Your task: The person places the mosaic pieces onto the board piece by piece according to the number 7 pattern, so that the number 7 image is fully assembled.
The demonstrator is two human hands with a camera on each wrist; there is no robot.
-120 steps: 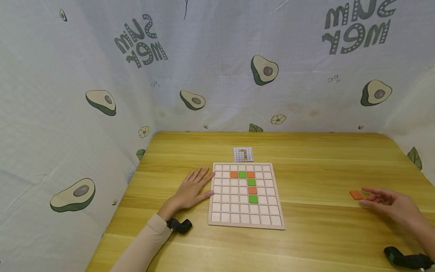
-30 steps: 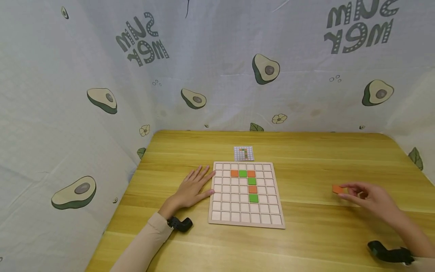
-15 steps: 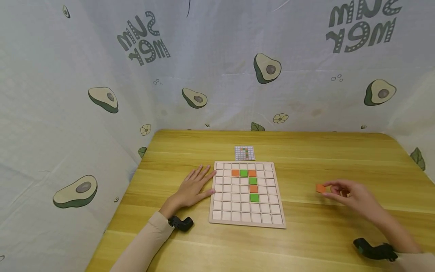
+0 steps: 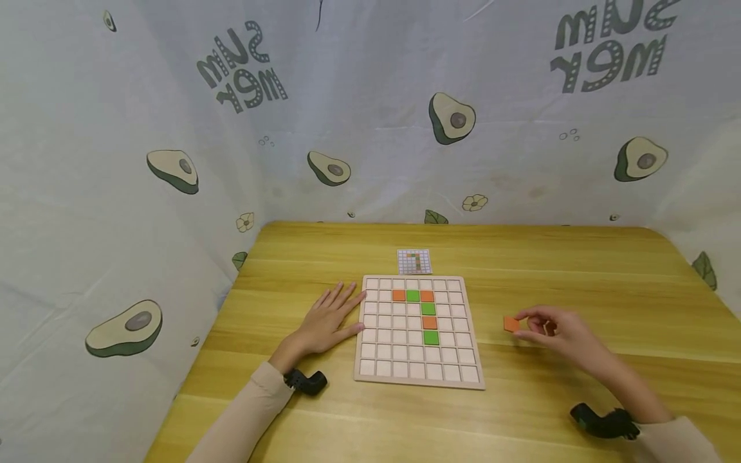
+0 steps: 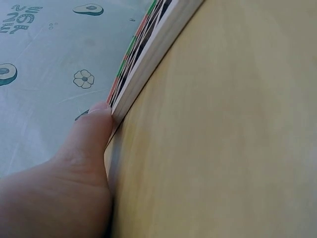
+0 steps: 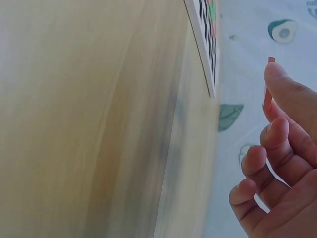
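Note:
My right hand (image 4: 561, 331) pinches a thin orange square tile (image 4: 511, 323) between thumb and index finger, to the right of a wooden grid board (image 4: 399, 375). In the right wrist view the tile (image 6: 268, 101) appears edge-on, with the other fingers loosely curled. Palm down on the table, my left hand (image 4: 329, 323) has its fingers spread, and its thumb and a fingertip touch the board's left edge. Orange and green tiles (image 4: 428, 308) fill several cells, forming a short row that turns down into a column. The left wrist view has the thumb (image 5: 86, 134) against the board's side (image 5: 143, 64).
A small printed card (image 4: 413, 262) with a coloured grid pattern lies just behind the board. The wooden table (image 4: 550, 270) ends at a white cloth (image 4: 382, 167) printed with avocados, behind and at the sides. Each wrist wears a black camera mount (image 4: 604, 422).
Four seconds ago the orange tile was at the far right by my right hand. Since then that hand has carried it left toward the board. My left hand stays in place.

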